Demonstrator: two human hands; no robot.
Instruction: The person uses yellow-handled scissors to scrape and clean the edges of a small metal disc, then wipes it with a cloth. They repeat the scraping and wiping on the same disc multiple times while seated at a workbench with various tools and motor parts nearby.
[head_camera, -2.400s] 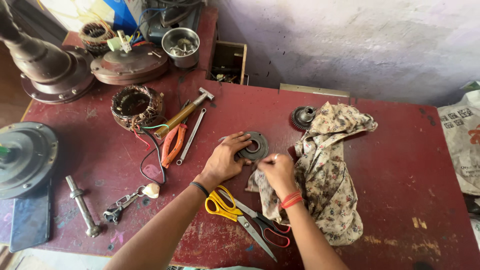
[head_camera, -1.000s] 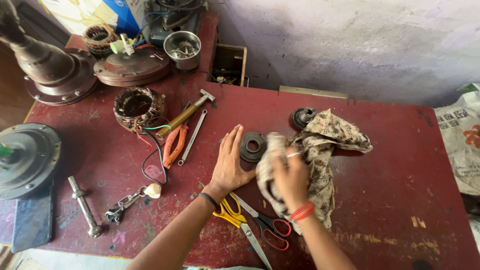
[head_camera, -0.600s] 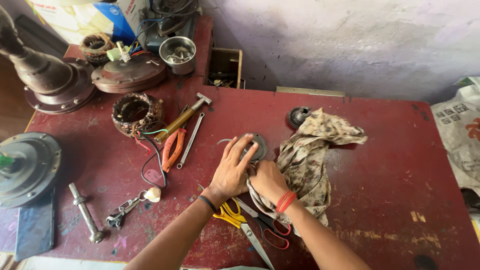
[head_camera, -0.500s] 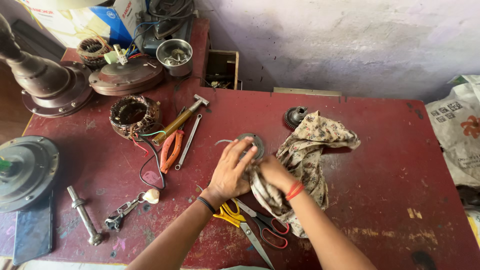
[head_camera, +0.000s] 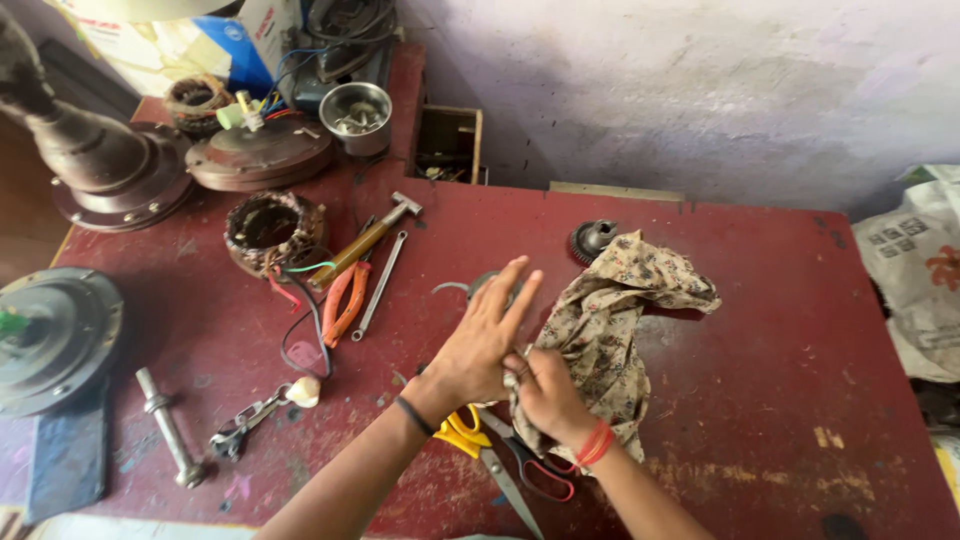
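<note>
My left hand (head_camera: 485, 335) lies flat with fingers spread and straight over a round dark metal disc (head_camera: 478, 286), of which only a sliver shows past the fingertips. My right hand (head_camera: 545, 395) is closed on a bunched corner of a floral cloth (head_camera: 610, 320) and presses it against the heel of my left hand. A small shiny bit shows between the two hands; I cannot tell what it is. The remainder of the cloth is spread on the red table (head_camera: 760, 330) to the right.
Yellow-handled scissors (head_camera: 458, 432) and red-handled scissors (head_camera: 545, 478) lie under my wrists. To the left are orange pliers (head_camera: 345, 300), a hammer (head_camera: 365, 240), a wrench (head_camera: 380, 285), a wound stator (head_camera: 268, 225), a steel shaft (head_camera: 165, 425) and fan housings (head_camera: 50, 335). A dark gear (head_camera: 590, 238) sits behind the cloth.
My left hand has flattened and stretched its fingers over the disc. My right hand pulled the cloth back toward me, from the disc to the heel of my left hand.
</note>
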